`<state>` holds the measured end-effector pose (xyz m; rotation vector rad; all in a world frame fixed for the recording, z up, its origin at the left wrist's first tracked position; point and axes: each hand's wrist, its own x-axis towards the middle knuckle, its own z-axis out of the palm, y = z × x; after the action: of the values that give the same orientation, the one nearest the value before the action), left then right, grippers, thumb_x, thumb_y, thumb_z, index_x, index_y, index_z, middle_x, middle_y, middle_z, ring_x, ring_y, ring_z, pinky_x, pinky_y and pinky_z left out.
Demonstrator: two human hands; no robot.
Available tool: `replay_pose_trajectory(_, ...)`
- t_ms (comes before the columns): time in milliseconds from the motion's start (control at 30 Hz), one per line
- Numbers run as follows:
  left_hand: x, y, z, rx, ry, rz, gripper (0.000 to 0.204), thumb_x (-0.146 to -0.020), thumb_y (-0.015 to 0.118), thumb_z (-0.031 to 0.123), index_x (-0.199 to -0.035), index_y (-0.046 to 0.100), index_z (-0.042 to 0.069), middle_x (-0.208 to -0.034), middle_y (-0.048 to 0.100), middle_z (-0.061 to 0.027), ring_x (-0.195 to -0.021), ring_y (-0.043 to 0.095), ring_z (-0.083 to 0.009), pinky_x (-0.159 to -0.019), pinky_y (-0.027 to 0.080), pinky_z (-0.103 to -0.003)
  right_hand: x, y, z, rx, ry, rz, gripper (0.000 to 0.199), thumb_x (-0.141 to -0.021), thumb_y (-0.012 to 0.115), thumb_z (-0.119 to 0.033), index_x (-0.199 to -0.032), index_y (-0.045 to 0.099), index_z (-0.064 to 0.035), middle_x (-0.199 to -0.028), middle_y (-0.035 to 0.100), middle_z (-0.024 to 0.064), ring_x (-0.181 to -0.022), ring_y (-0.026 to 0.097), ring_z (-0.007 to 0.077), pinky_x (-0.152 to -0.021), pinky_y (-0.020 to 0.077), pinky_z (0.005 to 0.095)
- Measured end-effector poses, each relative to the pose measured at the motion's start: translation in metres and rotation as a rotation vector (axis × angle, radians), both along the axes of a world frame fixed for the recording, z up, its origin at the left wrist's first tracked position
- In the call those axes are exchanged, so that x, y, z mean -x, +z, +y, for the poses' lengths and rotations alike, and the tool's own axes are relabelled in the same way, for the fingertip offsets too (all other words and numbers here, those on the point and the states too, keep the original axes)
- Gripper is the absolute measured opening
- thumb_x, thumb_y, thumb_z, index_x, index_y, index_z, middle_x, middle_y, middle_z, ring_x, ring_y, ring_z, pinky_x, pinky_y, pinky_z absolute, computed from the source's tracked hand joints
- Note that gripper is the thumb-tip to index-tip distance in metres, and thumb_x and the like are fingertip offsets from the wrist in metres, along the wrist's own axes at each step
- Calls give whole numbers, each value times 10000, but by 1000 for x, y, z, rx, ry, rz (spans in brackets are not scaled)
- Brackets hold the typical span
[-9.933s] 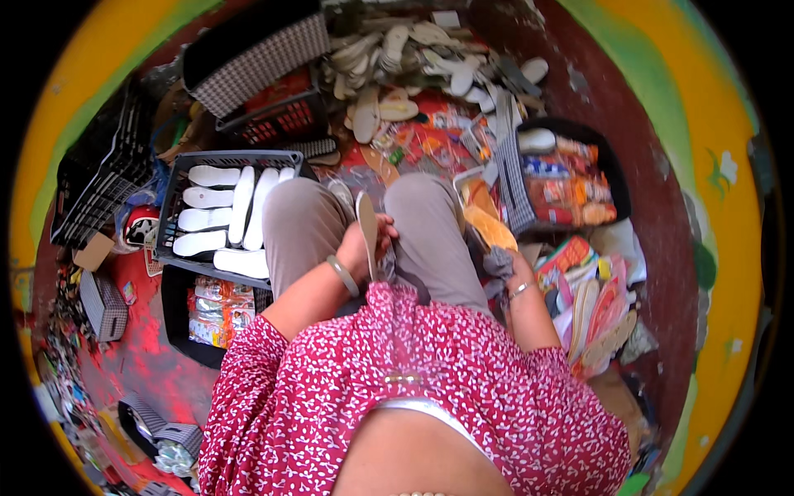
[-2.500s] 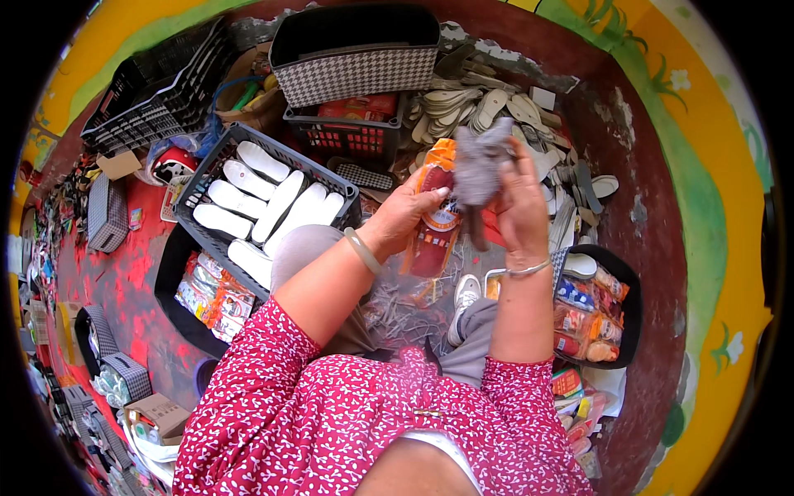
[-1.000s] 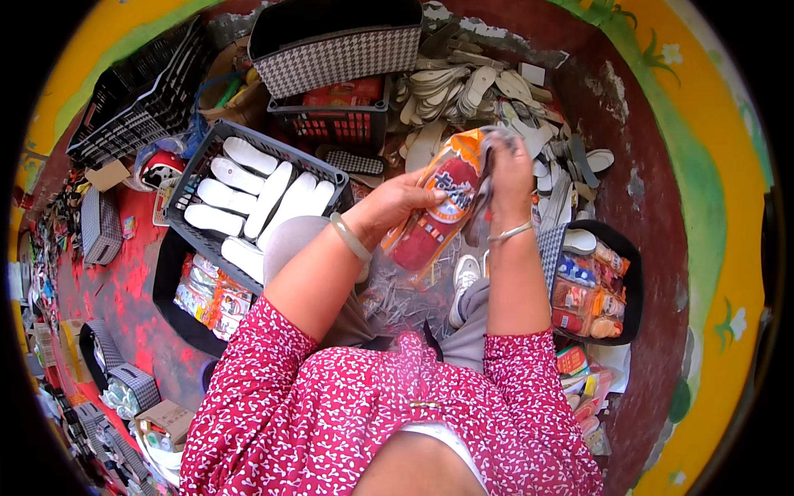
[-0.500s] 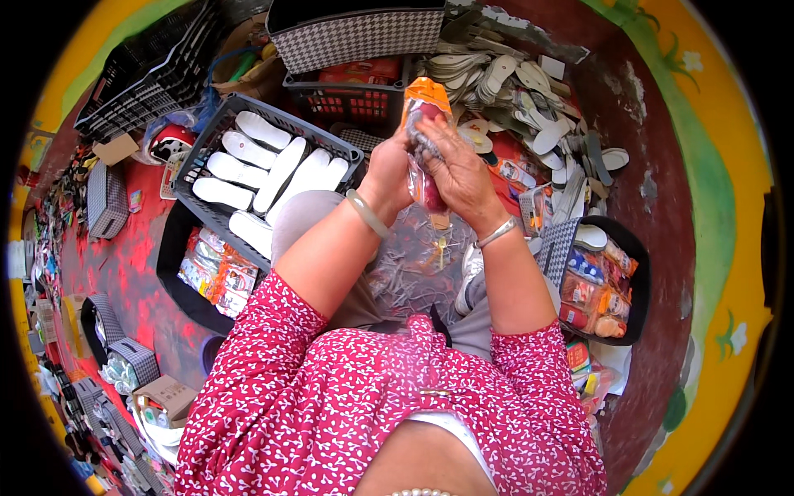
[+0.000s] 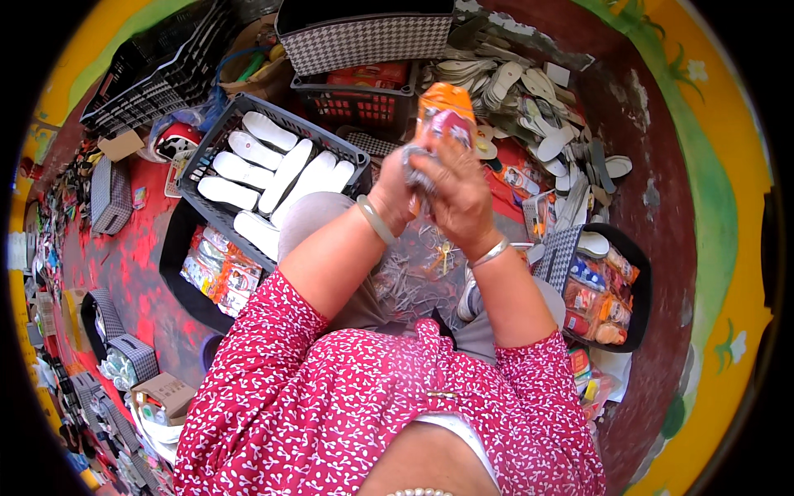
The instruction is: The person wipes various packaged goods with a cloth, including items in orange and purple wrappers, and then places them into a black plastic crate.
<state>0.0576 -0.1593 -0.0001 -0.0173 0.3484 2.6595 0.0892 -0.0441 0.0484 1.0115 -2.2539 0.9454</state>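
Note:
In front of me, above the floor between my legs, I hold an orange and clear plastic package (image 5: 447, 101) with something dark red inside. My left hand (image 5: 394, 188) grips its lower left side. My right hand (image 5: 461, 183) lies over its front, the fingers bent across it and slightly blurred. A grey crumpled bundle (image 5: 415, 159) is caught between the hands at the package's side; I cannot make out what it is. The package's lower end is mostly hidden by my hands.
A dark plastic crate (image 5: 207, 178) of white insoles (image 5: 288, 175) stands at the left. Loose insoles (image 5: 506, 81) are heaped at the far right. Fabric bins (image 5: 640, 318) of packets stand on both sides. Grey scraps (image 5: 409, 273) litter the floor between my legs.
The package has turned so its orange top faces me more and has shifted right. My right hand has slid lower over it, hiding its bottom end. The view has moved slightly.

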Motion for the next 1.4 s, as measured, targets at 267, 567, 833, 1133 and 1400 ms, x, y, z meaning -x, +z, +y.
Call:
replay_pose_trajectory(267,-19,18,14,65,-135,-53,360,-969,338,304,-1157,483,33,-1015,610,-126,-864,625,-251,-802,511,-406,59,-9,38,458,-191,-328,267,-847,582,-70,-1112,615,-86,-1249,535,138,-1274,386,269,-1026,326,338)
replay_pose_trajectory(567,15,0,-23,30,182,0,454,-967,270,365,-1143,473,-1,-1033,587,-159,-916,593,-285,-842,484,-411,6,1,3,161,252,-413,340,-798,562,-11,-1124,602,-98,-1201,566,112,-1187,481,280,-1034,325,372)
replay_pose_trajectory(833,17,28,-34,-77,262,14,513,-969,212,369,-1246,407,-16,-1147,541,-185,-1010,550,-370,-889,454,-463,-13,-15,2,-13,150,-8,372,-731,550,53,-1059,642,-97,-1184,580,112,-1141,522,297,-965,403,393)
replay_pose_trajectory(1133,16,35,-37,-206,338,207,459,-975,262,296,-1312,341,-5,-1265,465,-223,-1138,493,-347,-971,404,-459,5,-13,33,1090,180,-1364,218,-835,559,-114,-978,605,43,-947,631,105,-799,618,160,-708,509,264)
replay_pose_trajectory(1400,14,33,-14,166,464,103,474,-945,389,413,-1254,415,54,-1220,512,-120,-1119,500,-241,-963,400,-398,-2,-8,16,888,40,-1069,289,-821,661,-164,-1054,614,0,-923,645,40,-784,583,83,-658,475,226)
